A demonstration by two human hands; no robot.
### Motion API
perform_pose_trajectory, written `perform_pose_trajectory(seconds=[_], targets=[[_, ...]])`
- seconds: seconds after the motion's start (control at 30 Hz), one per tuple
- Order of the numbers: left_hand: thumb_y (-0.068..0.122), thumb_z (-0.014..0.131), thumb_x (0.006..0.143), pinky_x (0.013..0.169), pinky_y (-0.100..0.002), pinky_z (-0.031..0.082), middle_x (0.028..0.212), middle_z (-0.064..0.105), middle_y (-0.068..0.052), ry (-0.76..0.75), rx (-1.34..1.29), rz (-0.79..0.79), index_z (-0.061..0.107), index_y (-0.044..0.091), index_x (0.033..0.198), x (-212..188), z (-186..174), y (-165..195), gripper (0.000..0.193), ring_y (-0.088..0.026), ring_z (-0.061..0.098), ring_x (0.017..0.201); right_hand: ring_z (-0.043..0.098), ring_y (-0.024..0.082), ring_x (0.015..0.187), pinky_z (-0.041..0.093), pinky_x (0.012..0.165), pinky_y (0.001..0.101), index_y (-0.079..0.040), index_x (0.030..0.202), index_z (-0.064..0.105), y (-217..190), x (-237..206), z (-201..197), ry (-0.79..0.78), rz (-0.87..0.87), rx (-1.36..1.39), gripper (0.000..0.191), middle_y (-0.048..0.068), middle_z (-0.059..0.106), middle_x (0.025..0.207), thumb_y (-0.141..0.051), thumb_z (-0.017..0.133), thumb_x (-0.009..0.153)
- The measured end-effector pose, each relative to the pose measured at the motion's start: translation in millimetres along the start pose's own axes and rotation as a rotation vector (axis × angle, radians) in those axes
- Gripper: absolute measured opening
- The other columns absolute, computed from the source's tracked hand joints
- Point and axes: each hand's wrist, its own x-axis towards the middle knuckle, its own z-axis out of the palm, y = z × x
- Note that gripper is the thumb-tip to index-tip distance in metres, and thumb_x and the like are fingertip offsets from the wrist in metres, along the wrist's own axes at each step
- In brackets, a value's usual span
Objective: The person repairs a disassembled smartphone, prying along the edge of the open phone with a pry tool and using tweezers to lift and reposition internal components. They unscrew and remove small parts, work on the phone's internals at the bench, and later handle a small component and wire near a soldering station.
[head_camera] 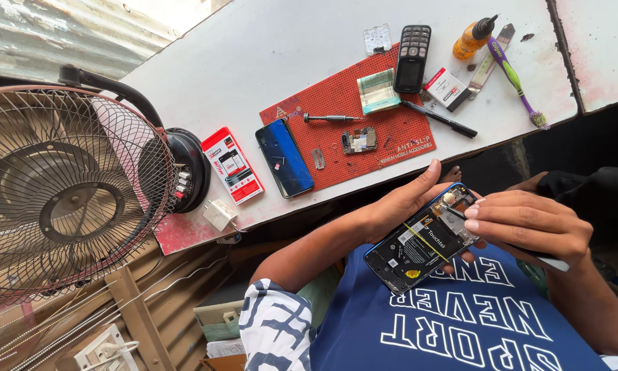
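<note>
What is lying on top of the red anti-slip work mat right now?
On the red perforated rubber mat lie a small metal screwdriver, a little bare circuit board, a greenish folded packet and a small silver part. The mat beneath them is hidden.

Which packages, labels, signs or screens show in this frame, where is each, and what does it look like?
Red box: flat rectangular pack left of the mat, by the fan.
Small box: white and red, right of the keypad phone.
Blue phone: glossy, on the mat's left edge.
Red mat: white printing at its corners.
Opened phone: in both hands, black battery with white label and yellow strip.
</note>
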Motion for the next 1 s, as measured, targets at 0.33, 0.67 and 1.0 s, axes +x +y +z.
perform_pose_trajectory(seconds=[0.33, 0.67, 1.0], targets=[[0.073, 0.018, 0.11, 0.077, -0.047, 0.066, 0.124, 0.059, -0.03, 0.029, -0.078, -0.011, 0.037, 0.001, 0.154, 9, -5, -10, 0.087, -0.036, 0.071, 0.102, 0.076, 0.024, 0.1, 0.064, 0.092, 0.0393, -0.009, 0.098, 0.076, 8, -12, 1, 0.014, -0.033, 0.103, 0.025, 0.008, 0.076, 0.103, -0.018, 0.079, 0.075], [0.071, 0.027, 0.117, 0.09, -0.056, 0.061, 0.137, 0.055, -0.038, -0.125, -0.374, 0.018, 0.037, -0.002, 0.151, 0, -12, -16, 0.08, -0.045, 0.066, 0.118, 0.077, 0.026, 0.096, 0.063, 0.085, 0.0331, -0.002, 0.095, 0.074, 18, -32, 2, 0.242, 0.244, 0.286, 0.022, 0.015, 0.075, 0.103, -0.004, 0.081, 0.074], [0.027, 0.051, 0.102, 0.077, -0.044, 0.063, 0.109, 0.069, -0.028, 0.739, -0.01, 0.611, 0.054, -0.004, 0.129, -89, -116, 2, 0.041, -0.038, 0.074, 0.09, 0.074, 0.021, 0.092, 0.063, 0.082, 0.0294, -0.001, 0.11, 0.063, 99, -96, 34, 0.138, 0.67, 0.416, 0.014, 0.015, 0.068, 0.11, 0.003, 0.065, 0.096]])
